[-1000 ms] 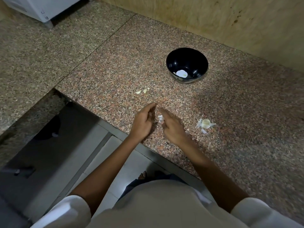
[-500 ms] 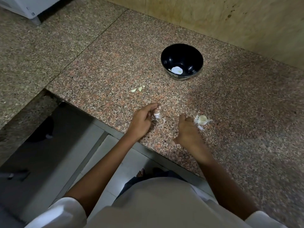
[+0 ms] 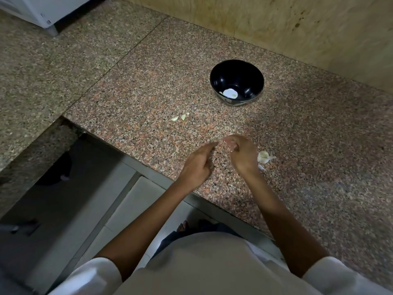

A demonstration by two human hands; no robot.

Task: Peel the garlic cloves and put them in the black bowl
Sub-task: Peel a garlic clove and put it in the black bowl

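The black bowl stands at the back of the granite counter with a pale garlic piece inside. Three peeled cloves lie loose left of the bowl. My right hand is curled around a small pale garlic clove near the counter's front edge. My left hand tapers to a point, its fingertips meeting that clove from the left; motion blur hides the exact contact. The rest of the garlic bulb, with loose skin, lies just right of my right hand.
The granite counter ends in a front edge close to my wrists, with a tiled floor below. A beige wall runs behind the bowl. A white appliance sits on the lower grey surface at the far left.
My right hand went out to the garlic bulb on the right, then came back to meet my left hand. The left hand stayed in place near the front edge.
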